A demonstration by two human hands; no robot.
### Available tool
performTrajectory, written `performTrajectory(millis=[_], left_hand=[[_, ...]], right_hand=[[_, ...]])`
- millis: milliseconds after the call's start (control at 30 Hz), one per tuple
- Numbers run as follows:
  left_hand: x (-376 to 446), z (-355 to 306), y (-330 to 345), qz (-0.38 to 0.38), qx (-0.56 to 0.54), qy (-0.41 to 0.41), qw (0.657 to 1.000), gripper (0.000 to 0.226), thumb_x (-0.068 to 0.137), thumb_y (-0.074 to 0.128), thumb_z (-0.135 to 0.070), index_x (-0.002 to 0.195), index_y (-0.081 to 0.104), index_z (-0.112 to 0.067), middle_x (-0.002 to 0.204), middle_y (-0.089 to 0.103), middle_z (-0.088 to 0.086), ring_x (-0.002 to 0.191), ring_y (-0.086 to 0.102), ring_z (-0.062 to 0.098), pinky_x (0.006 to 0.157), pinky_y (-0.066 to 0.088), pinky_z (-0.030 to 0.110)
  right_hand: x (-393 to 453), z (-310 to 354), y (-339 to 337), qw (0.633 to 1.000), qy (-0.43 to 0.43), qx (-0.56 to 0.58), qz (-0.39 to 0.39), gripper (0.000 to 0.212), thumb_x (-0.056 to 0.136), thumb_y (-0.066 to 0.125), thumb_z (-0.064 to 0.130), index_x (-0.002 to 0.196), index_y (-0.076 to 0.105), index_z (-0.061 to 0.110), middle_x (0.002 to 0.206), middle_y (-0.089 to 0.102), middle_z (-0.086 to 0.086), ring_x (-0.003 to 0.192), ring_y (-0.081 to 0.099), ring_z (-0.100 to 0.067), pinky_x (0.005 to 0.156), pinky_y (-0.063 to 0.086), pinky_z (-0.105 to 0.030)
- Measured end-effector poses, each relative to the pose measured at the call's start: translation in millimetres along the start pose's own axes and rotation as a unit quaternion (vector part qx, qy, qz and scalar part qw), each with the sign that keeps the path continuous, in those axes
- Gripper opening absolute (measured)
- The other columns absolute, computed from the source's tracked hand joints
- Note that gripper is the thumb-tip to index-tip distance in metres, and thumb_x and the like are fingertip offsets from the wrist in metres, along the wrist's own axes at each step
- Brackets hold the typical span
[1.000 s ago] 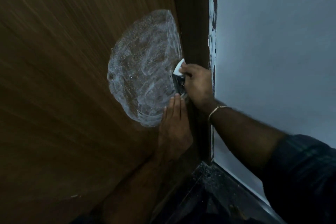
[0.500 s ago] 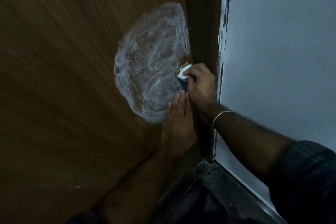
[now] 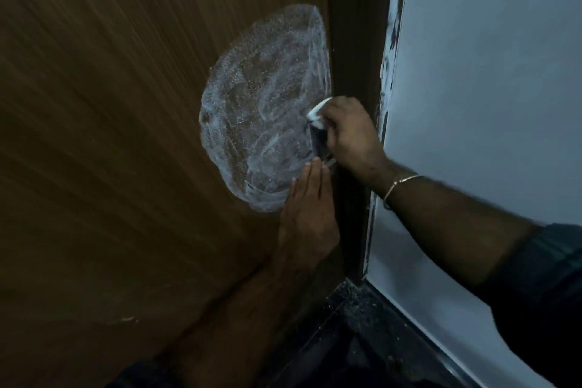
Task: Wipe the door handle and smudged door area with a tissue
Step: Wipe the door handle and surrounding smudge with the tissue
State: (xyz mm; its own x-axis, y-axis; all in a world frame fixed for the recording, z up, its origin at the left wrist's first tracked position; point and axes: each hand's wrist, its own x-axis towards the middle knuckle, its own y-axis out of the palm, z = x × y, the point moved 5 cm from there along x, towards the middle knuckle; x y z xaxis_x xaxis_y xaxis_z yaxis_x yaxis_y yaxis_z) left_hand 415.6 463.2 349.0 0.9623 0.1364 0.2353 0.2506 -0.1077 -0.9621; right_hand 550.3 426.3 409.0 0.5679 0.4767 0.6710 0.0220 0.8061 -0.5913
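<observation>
A brown wooden door (image 3: 110, 151) carries a large whitish smear (image 3: 264, 107) near its right edge. My right hand (image 3: 349, 132) is closed on a small white tissue (image 3: 316, 112) and presses it at the top of the dark door handle (image 3: 319, 145), which my hand mostly hides. My left hand (image 3: 307, 211) lies flat on the door just below the handle, fingers together and pointing up, with the fingertips at the smear's lower edge. A thin bangle sits on my right wrist.
The dark door frame (image 3: 356, 41) runs vertically right of the smear. Beyond it is a pale wall (image 3: 488, 88) with chipped paint along its edge. A dark speckled floor (image 3: 362, 340) shows at the bottom.
The tissue hand stays at the handle with small shifts along its top. The left hand keeps its place under the handle. The view has drifted slightly.
</observation>
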Motion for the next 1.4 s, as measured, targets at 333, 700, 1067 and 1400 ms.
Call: performTrajectory(millis=[333, 700, 1067, 1400], left_hand=[[2.9, 1.7, -1.2, 0.019, -0.013, -0.013, 1.000, 0.082, 0.090, 0.052, -0.019, 0.157, 0.007, -0.007, 0.166, 0.004, 0.012, 0.153, 0.000, 0.025, 0.121, -0.005, 0.037], [0.2, 2.7, 1.9, -0.003, 0.002, -0.009, 1.000, 0.079, 0.086, 0.053, -0.019, 0.156, 0.019, -0.003, 0.164, 0.014, 0.015, 0.152, 0.011, 0.030, 0.122, 0.009, 0.043], [0.9, 1.0, -1.5, 0.008, -0.003, -0.011, 1.000, 0.083, 0.085, 0.056, -0.016, 0.156, 0.015, -0.003, 0.165, 0.010, 0.015, 0.152, 0.007, 0.030, 0.119, -0.002, 0.038], [2.4, -1.2, -3.6, 0.010, -0.017, -0.019, 1.000, 0.082, 0.085, 0.054, -0.017, 0.156, 0.016, -0.001, 0.164, 0.012, 0.017, 0.152, 0.008, 0.030, 0.122, -0.002, 0.039]], right_hand=[[-5.1, 6.0, 4.6, 0.999, 0.031, 0.029, -0.029, 0.021, 0.081, 0.058, 0.000, 0.097, 0.071, 0.003, 0.102, 0.066, -0.013, 0.100, 0.058, -0.028, 0.093, 0.042, -0.029], [-4.7, 11.1, 6.9, 0.937, -0.258, -0.211, 0.100, 0.021, 0.082, 0.064, 0.011, 0.097, 0.070, -0.002, 0.108, 0.064, -0.018, 0.106, 0.051, -0.032, 0.086, 0.048, -0.038], [3.3, -1.9, -13.6, 0.997, 0.080, 0.007, -0.006, 0.024, 0.089, 0.058, 0.006, 0.109, 0.070, 0.010, 0.111, 0.069, -0.010, 0.103, 0.065, -0.025, 0.096, 0.047, -0.030], [-20.9, 3.9, 7.3, 0.998, 0.042, 0.005, -0.043, 0.017, 0.087, 0.061, -0.001, 0.101, 0.070, -0.001, 0.116, 0.063, -0.017, 0.102, 0.058, -0.031, 0.097, 0.041, -0.024]])
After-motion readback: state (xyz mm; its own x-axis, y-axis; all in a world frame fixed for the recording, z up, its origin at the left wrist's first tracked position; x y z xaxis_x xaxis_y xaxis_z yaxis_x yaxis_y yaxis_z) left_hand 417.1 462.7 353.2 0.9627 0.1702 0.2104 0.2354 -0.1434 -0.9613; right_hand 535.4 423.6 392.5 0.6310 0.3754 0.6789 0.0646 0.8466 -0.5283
